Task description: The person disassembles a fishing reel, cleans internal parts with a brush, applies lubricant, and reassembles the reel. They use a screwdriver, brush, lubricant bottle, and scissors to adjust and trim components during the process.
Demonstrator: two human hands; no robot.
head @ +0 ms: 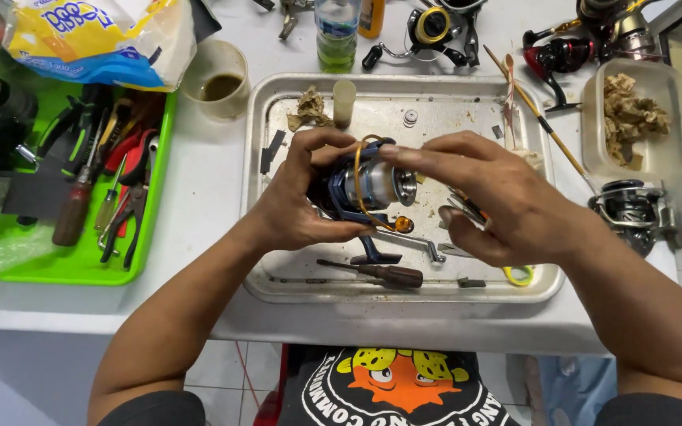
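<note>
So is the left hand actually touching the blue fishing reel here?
Touching. The head view shows the left hand wrapped around the blue fishing reel, thumb and fingers pressed on its body, held above the metal tray.

The spinning fishing reel (365, 189) is dark blue and silver with an orange bail; the metal tray (278, 268) is dull grey, the plastic tool tray (73, 264) bright green.

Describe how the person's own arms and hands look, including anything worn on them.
Both forearms are bare from wrist to past the elbow. The left hand and right hand wear no gloves, and no rings, watch or bracelets show. Dark short sleeves appear at the upper arms near the bottom edge of the picture. No cables or markings are visible on the arms.
</note>
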